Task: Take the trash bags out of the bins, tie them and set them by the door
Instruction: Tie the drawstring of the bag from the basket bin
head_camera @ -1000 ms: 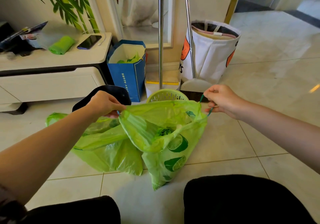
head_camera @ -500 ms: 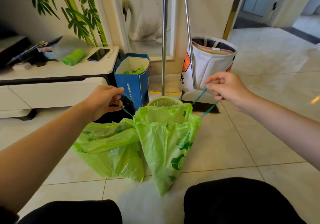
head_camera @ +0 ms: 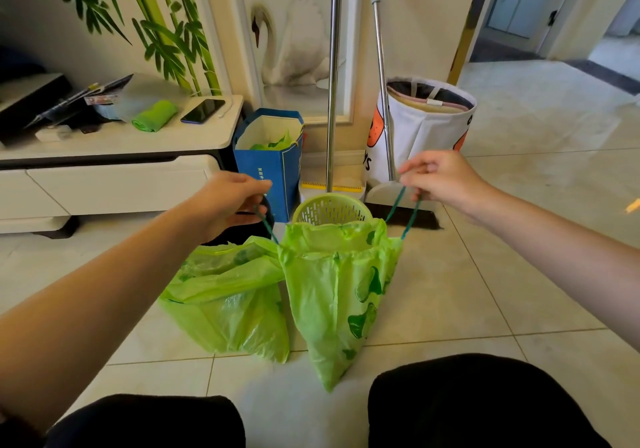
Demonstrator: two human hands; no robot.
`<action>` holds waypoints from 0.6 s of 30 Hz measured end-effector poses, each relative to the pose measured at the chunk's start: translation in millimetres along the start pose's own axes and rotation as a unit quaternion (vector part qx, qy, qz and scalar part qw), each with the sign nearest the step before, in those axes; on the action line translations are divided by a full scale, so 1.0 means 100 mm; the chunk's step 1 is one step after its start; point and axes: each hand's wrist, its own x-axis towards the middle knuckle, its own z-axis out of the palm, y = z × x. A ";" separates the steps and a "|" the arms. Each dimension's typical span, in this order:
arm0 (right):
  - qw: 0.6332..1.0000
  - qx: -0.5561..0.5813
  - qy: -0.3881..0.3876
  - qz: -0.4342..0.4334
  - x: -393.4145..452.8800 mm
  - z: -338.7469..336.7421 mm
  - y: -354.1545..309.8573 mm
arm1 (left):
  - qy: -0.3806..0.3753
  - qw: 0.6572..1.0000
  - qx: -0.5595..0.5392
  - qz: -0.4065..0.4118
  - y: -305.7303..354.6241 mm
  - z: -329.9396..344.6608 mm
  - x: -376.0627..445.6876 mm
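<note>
Left hand (head_camera: 228, 201), fingers pinching left drawstring (head_camera: 266, 223). Slack second bag (head_camera: 228, 305) on floor just beside. Held trash bag (head_camera: 341, 295) hangs between knees: thin, soft, looks light, so grip by strings, not film. Long axis vertical, mouth up, tip down. Right hand (head_camera: 441, 179), fingers pinching right drawstring (head_camera: 403, 210).

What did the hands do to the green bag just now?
Both hands, left hand and right hand, pulled the drawstring up and apart, cinching the green bag from wide open to a narrow hanging cone. The second bag stayed lying on the floor.
</note>
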 end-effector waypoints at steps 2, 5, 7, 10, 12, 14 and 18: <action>0.999 0.025 -0.021 -0.042 -0.03 0.14 -0.23 | -0.032 0.999 0.009 0.040 0.18 0.21 -0.05; 0.993 -0.017 -0.054 -0.102 -0.06 0.32 -0.45 | -0.071 0.993 0.012 0.091 0.36 0.49 -0.10; 0.988 -0.056 -0.085 -0.119 -0.05 0.41 -0.49 | -0.082 0.989 0.023 0.118 0.40 0.61 -0.12; 0.980 -0.083 -0.138 -0.119 -0.04 0.49 -0.45 | -0.085 0.985 0.040 0.142 0.35 0.72 -0.11; 0.979 -0.077 -0.151 -0.115 -0.04 0.52 -0.42 | -0.076 0.983 0.065 0.153 0.29 0.75 -0.10; 0.981 -0.070 -0.145 -0.110 -0.04 0.53 -0.40 | -0.075 0.980 0.084 0.163 0.24 0.76 -0.09; 0.986 -0.062 -0.122 -0.094 -0.02 0.51 -0.36 | -0.063 0.981 0.072 0.171 0.17 0.74 -0.04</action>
